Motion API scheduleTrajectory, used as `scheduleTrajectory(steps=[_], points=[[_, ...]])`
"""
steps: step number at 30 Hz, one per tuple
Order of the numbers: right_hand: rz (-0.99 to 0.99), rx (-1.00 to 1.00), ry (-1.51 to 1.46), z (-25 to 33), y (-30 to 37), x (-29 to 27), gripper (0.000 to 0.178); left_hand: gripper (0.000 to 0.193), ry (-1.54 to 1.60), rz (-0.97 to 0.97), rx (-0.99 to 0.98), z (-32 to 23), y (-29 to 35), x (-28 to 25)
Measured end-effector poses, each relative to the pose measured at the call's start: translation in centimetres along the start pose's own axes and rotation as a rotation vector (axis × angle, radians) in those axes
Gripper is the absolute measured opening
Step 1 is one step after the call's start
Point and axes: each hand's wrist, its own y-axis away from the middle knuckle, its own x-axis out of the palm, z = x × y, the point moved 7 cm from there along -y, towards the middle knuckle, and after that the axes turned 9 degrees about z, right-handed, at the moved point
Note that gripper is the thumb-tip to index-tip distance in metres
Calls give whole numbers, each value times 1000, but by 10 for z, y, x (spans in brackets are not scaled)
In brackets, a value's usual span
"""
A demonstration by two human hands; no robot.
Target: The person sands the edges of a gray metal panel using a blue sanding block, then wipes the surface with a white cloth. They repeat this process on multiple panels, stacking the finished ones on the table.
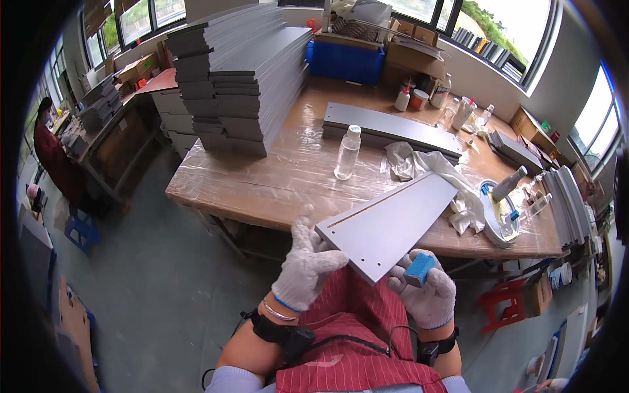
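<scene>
I see the right hand, white-gloved, with its fingers closed around a blue block; the block sits in the grip, tipped toward the near corner of a grey panel. The panel lies at about eleven o'clock from these fingers, its near corner just beside them; whether they also touch its underside I cannot tell.

The left hand, gloved too, has its thumb spread from the forefinger and laid along the panel's near-left edge. I cannot tell whether its hidden fingers clamp the panel from below. From here the panel runs off toward two o'clock, with a brown slot along its left side and small dark holes at its near end.

That near end juts past the front of the table. A crumpled white cloth lies at the panel's far end and right side. Farther out from the panel, a clear bottle stands upright at eleven o'clock, a tall stack of grey panels rises at ten, and a round lid bearing a grey bottle lies near three.
</scene>
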Motion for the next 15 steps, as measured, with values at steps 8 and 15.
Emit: scheduleTrajectory(steps=[8,15], points=[[20,-17,16,18,-12,15,47,40,-1838,413,336,-23,-28,36],[111,-198,404,43,-20,28,50,23,-350,-168,-142,4,-19,-35]])
